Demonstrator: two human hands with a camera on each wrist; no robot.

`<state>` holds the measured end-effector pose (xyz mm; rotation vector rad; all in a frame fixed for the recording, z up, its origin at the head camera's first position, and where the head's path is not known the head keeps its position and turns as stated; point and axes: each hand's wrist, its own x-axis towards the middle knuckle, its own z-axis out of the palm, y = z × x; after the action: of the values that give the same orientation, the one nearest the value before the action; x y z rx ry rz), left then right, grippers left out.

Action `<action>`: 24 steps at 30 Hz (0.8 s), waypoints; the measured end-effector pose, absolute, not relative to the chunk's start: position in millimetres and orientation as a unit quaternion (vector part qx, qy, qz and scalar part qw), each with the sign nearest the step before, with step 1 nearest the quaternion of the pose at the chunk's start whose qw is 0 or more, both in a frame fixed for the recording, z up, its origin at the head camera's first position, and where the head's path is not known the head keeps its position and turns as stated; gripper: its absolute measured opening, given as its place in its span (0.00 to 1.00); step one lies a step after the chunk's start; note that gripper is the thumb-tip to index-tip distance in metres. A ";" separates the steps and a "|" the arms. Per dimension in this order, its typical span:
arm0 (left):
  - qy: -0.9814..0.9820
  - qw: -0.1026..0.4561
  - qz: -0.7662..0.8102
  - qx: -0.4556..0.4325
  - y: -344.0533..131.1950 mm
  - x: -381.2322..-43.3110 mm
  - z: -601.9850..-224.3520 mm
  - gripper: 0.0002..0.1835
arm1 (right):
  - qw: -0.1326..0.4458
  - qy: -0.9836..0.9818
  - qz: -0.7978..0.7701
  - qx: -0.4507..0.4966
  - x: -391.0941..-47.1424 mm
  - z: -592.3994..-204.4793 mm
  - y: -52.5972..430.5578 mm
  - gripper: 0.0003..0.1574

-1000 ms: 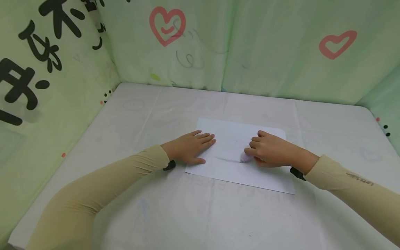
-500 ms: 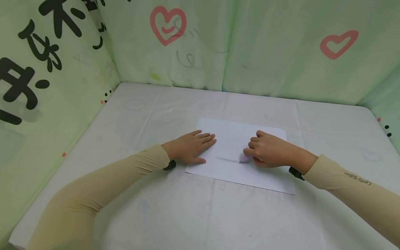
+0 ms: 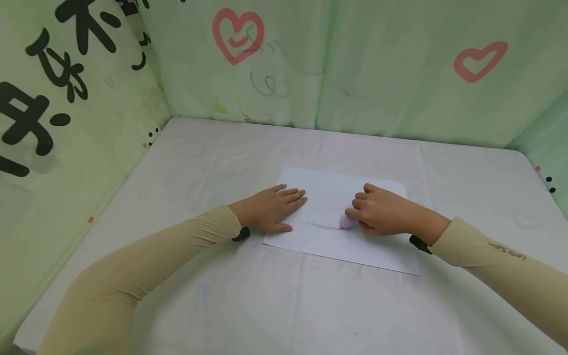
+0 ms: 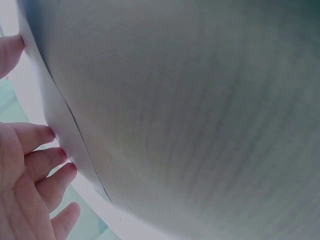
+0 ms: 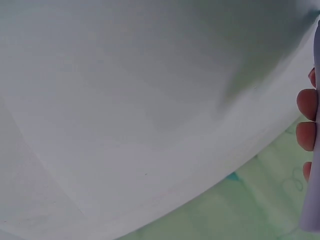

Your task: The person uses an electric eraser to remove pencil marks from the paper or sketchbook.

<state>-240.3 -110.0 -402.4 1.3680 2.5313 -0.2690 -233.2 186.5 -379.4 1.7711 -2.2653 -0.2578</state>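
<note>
A white sheet of paper [image 3: 328,192] lies on the white-covered table beneath both hands. My left hand [image 3: 272,209] rests on its left part, fingers straight and spread. In the left wrist view those fingers [image 4: 47,187] touch the sheet near its edge. My right hand [image 3: 386,212] grips a lilac tool [image 3: 347,222] with a smooth, long body and a small dark tip; its exact kind is unclear. The tip meets the sheet at the right end of a thin dark line [image 3: 321,226]. In the right wrist view, fingertips curl round the lilac body [image 5: 314,165].
The white table cover [image 3: 248,305] spreads around the sheet, with faint creases and marks. Pale green curtains [image 3: 377,98] with hearts stand along the back, and another green curtain with black lettering [image 3: 26,113] borders the left side. Dark wrist straps show at both cuffs.
The right hand and the lilac tool have shifted very slightly left. My left hand and the paper stay where they were.
</note>
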 end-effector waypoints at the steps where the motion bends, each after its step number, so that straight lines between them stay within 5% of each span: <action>1: 0.869 0.125 -0.093 0.470 -109.9 -240.6 -402.7 0.41 | 0.130 -0.778 -0.087 0.609 -233.7 -379.8 186.1 0.14; 24: 0.870 0.131 -0.091 0.466 -110.0 -240.7 -402.6 0.41 | 0.141 -0.777 -0.075 0.609 -234.0 -380.6 182.8 0.15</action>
<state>-240.7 -110.0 -402.6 1.3533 2.5263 -0.2649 -234.0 182.8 -380.6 1.7589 -2.2422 -0.2168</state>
